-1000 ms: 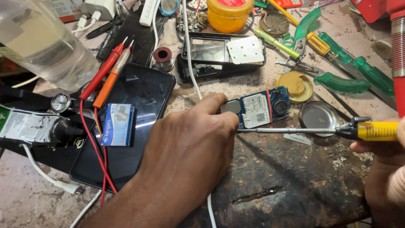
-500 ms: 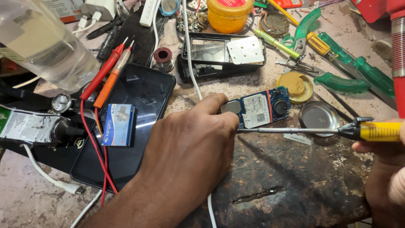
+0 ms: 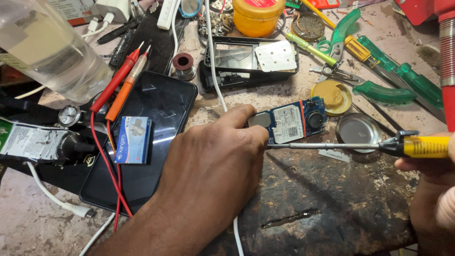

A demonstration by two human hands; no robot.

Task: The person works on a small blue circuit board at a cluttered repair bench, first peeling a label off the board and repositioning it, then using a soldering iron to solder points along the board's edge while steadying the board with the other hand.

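You are working under bright, even light with only soft shadows beneath your left hand (image 3: 213, 175) and the soldering iron (image 3: 360, 146). Glare streaks the black phone screen (image 3: 142, 137) and the clear plastic bottle (image 3: 52, 52). The centre is sharp, while the frame edges bend and blur slightly.

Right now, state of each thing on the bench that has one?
Left hand: palm down, fingertips pinning the blue circuit board.
Right hand: gripping the yellow-handled soldering iron, tip at the board's lower edge.
Black smartphone: screen dark, face up.
Black phone housing: opened, board out.
Round flux tin: open.
Round metal lid: off, lying beside the tin.
Orange jar: capped.
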